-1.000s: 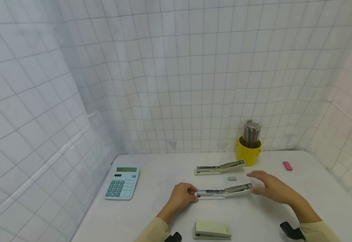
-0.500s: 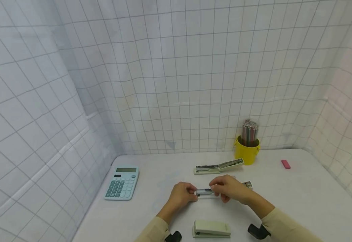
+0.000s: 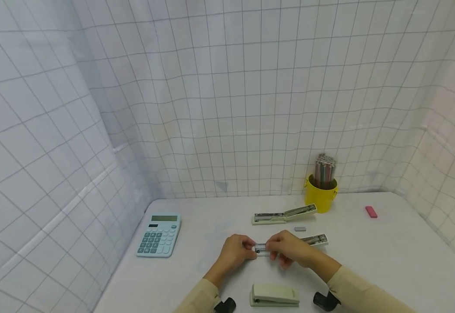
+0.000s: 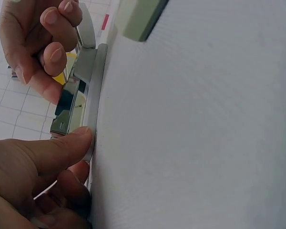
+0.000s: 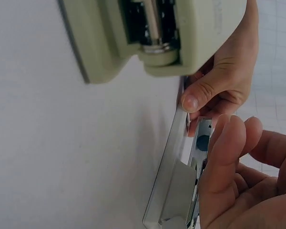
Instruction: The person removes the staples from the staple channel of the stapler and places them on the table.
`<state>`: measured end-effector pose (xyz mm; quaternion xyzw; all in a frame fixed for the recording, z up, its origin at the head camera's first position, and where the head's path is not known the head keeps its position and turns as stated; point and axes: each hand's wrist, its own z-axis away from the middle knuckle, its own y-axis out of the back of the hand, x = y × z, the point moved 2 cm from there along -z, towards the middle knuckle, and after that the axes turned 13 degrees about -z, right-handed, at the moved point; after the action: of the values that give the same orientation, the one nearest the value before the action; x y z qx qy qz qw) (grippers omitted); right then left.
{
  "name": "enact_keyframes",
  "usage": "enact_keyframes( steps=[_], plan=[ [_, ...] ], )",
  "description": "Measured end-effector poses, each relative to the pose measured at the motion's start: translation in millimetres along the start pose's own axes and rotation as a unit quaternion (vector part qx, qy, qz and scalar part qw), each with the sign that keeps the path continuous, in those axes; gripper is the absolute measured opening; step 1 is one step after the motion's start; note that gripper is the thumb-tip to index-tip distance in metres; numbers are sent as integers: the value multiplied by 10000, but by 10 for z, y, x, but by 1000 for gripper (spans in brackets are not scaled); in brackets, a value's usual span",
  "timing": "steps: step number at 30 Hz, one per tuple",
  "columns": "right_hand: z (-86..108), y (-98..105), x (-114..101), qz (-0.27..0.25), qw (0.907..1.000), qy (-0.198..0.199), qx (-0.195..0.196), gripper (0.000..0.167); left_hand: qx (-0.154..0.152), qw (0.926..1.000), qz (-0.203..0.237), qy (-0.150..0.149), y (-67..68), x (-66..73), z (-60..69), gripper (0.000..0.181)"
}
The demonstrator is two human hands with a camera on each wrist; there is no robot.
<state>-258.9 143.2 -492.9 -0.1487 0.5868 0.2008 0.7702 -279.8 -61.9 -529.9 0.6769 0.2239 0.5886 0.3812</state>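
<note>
A white stapler (image 3: 264, 251) lies unfolded on the table, its top arm swung back to the right. My left hand (image 3: 236, 248) pinches the left end of its base, thumb along the near side in the left wrist view. Over the middle of the stapler is my right hand (image 3: 290, 248), thumb and forefinger at the metal staple channel (image 5: 201, 143); its other fingers curl loosely. The right hand hides part of the channel. Behind them lies a second unfolded stapler (image 3: 270, 218), pale green. A small grey staple strip (image 3: 300, 228) rests between the two.
A closed pale green stapler (image 3: 274, 295) sits in front of the hands. At the left is a blue calculator (image 3: 158, 237). A yellow bucket (image 3: 320, 200) of pencils (image 3: 325, 171) and a pink eraser (image 3: 371, 211) stand at the back right.
My right hand has moved left from beside the raised arm of the white stapler to its staple channel, sliding slightly further left in the last half second. The left hand keeps its place.
</note>
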Motion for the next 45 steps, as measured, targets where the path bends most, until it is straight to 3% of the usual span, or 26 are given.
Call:
enact_keyframes(
  steps=[11, 16, 20, 27, 32, 37, 45],
  plan=[
    [7, -37, -30, -918, 9947, -315, 351, 34, 53, 10000, -45, 1, 10, 19, -8, 24],
    [-6, -56, -27, -1640, 9831, -611, 531, 35, 80, 9999, -87, 29, 22, -1, -10, 25],
    [7, -73, -27, -2086, 9746, -674, 462, 36, 71, 9999, -48, 66, 18, -5, 0, 25],
    [84, -34, -45, -1945, 9770, -667, 574, 35, 1, 10000, -32, -8, -20, 16, -4, 24],
    [70, -17, -27, -1969, 9771, -662, 455, 37, 51, 9999, -97, -2, 0, 6, -1, 25],
    [39, -43, -10, -1989, 9772, -648, 371, 37, 65, 9997, -159, -183, 16, 8, 9, 24],
    [35, -66, 28, -2310, 9695, -680, 454, 34, 91, 9996, -160, -204, -6, -5, -7, 23]
  ],
)
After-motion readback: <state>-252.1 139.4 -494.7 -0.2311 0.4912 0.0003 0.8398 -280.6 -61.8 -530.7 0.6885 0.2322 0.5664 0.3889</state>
